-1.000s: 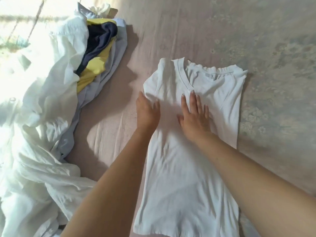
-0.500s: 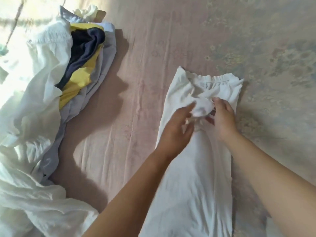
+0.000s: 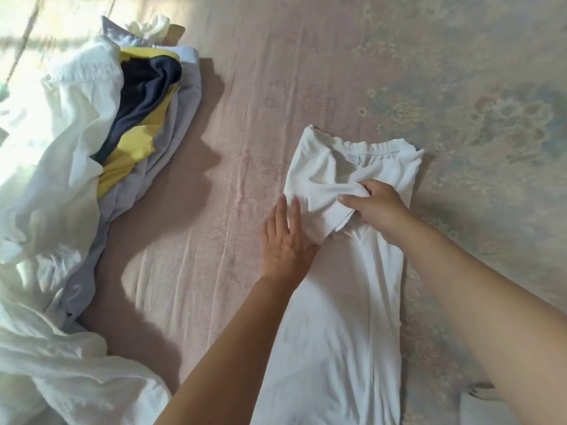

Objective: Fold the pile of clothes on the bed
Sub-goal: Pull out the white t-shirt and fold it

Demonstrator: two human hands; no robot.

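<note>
Nearest the camera, the hem end of the white T-shirt (image 3: 337,317) ran out of the bottom of the view, lying flat and long on the bed (image 3: 245,87), already narrowed to a strip. It looked like thin, light cotton knit: limp, with no stiffness of its own, so it would sag from wherever it was lifted and keep a fold only if pressed down. It did not look slippery or in any way fragile; the likely trouble was bunching rather than damage.

Farther up, the left hand (image 3: 287,240) lay flat with straight fingers at the shirt's left edge, grasping nothing, seemingly pinning the cloth. Just beyond it, the right hand (image 3: 376,205) was clenched on a gathered flap of the shirt near the sleeve and shoulder, pinching it between thumb and fingers and drawing it across the chest. That was a sound place to take hold: a seam or folded edge gives more to grip than a single layer. The collar (image 3: 362,148) lay at the far end, rumpled.

Farther off to the left, well apart from the shirt, sat the unfolded pile of clothes (image 3: 76,179), white garments heaped over yellow, navy and pale blue ones, equally soft.
</note>
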